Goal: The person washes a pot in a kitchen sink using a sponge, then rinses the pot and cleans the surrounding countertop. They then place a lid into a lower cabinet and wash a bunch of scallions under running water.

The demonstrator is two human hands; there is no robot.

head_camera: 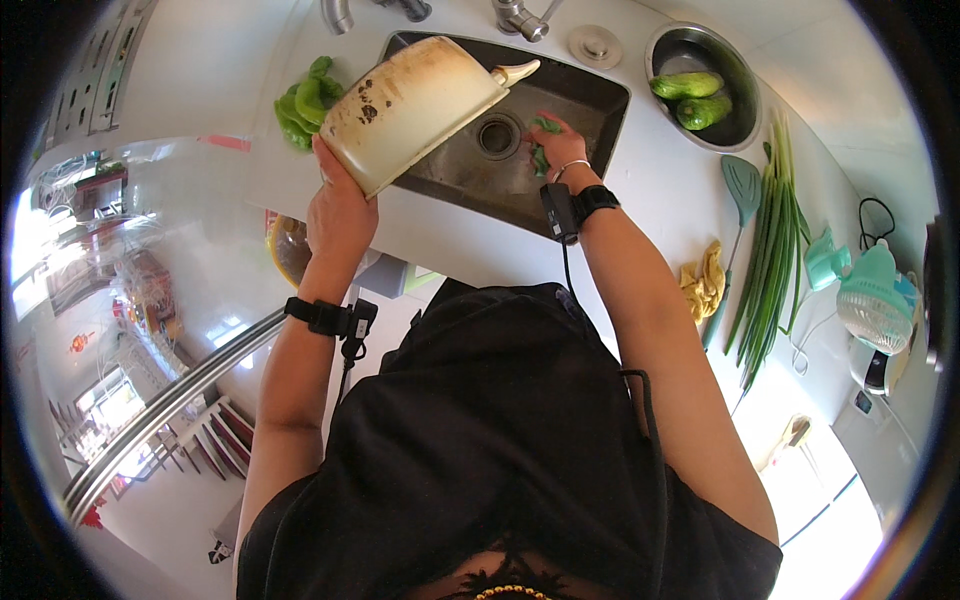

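Note:
A cream-coloured pot (416, 105) with brown scorch stains and dark chipped patches is tilted on its side over the sink (450, 184). My left hand (341, 199) grips it at its lower left edge. The pot's short handle or spout (517, 73) points up to the right, and its inside faces away from view. Over the right part of the basin, near the drain (499, 137), my right hand (559, 146) clutches a green cloth or scouring pad (540, 159). That hand is apart from the pot.
Green peppers (304, 105) lie left of the sink. Faucets (521, 19) and a drain lid (595, 47) are behind it. To the right are a metal bowl (750, 124) of green gourds (686, 85), a spatula (741, 180), scallions (772, 247), a yellow cloth (703, 281) and a small fan (876, 300).

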